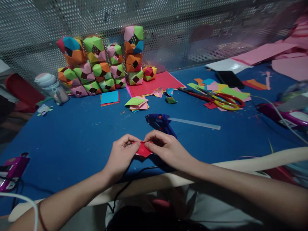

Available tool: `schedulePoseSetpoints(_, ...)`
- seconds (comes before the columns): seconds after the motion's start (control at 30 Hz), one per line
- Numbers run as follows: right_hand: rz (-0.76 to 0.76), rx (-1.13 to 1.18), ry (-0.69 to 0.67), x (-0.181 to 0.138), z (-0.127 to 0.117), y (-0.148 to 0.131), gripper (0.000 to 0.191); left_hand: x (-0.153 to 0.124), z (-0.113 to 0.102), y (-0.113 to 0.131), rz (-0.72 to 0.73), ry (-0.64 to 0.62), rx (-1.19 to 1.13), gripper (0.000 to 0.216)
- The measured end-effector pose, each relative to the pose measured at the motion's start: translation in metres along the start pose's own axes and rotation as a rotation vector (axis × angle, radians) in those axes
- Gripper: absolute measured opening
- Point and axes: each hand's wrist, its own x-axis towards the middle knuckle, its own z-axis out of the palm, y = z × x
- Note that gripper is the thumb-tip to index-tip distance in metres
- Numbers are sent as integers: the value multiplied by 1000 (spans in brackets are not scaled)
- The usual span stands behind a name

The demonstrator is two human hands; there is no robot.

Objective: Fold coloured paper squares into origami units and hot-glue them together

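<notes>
Near the front edge of the blue table, a small folded red paper [144,150] is pinched between both hands. My left hand [120,154] grips its left side with thumb and forefinger. On the right side, my right hand [166,147] does the same, fingers bent over the top edge. Part of the paper is hidden behind the fingers. Just beyond my right hand lies a blue glue gun [158,119] with a clear glue stick [194,123] poking out of its back. A stack of folded paper pieces [138,104] rests farther off.
Folded paper balls [103,72] are stacked against the perforated metal screen. Square paper sheets [109,98], scissors [226,100] on paper scraps and a black phone [229,79] lie on the table [79,128]. A white bottle [51,88] stands left; purple devices [14,170] sit at the sides.
</notes>
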Motion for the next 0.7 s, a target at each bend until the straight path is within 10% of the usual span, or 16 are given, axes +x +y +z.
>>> schedulePoseSetpoints(0.7, -184, -196, 16, -2, -1, 3, 16, 1, -3, 5, -197, -181, -286, 18)
